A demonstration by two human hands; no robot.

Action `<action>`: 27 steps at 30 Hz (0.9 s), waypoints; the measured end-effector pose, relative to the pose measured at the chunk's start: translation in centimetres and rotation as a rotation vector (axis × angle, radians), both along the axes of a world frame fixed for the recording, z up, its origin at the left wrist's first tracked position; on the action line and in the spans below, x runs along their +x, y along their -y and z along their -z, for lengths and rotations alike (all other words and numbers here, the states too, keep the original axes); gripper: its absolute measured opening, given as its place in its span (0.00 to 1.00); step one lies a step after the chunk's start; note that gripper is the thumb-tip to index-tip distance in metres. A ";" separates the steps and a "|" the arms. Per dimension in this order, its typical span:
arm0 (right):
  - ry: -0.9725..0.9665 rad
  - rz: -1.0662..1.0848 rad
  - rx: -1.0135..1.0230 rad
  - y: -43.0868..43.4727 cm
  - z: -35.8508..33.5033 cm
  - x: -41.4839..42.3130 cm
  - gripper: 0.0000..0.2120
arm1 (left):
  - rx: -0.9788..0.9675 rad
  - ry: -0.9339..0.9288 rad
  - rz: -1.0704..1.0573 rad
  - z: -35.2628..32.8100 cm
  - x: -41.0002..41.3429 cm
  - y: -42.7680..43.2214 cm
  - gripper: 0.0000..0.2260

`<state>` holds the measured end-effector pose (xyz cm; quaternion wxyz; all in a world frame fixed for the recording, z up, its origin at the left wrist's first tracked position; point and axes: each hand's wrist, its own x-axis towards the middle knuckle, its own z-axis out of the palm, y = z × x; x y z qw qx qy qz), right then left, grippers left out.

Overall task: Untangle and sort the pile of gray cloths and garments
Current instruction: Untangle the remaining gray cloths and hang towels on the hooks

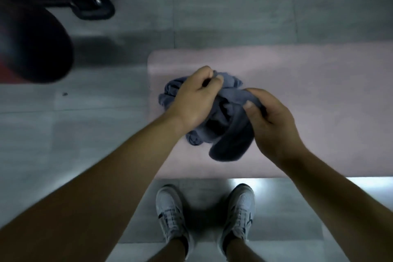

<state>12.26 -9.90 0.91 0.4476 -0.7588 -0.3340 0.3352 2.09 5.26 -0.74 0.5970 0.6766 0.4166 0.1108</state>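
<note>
Two grips: our left hand (194,102) & right hand (274,121) fingers pinch the gray bundle (229,136); yanking prob tightens tangles.

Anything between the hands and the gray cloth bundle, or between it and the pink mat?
Nothing visible. Left hand and right hand grip the cloth bundle directly; only pink mat shows around it.

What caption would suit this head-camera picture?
Left hand and right hand pinch a tangled gray cloth bundle over a pink mat.
</note>
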 end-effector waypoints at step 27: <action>-0.002 -0.160 0.006 3.3 -51.6 -4.8 0.30 | -0.224 0.263 0.014 -55.6 -11.3 4.5 0.05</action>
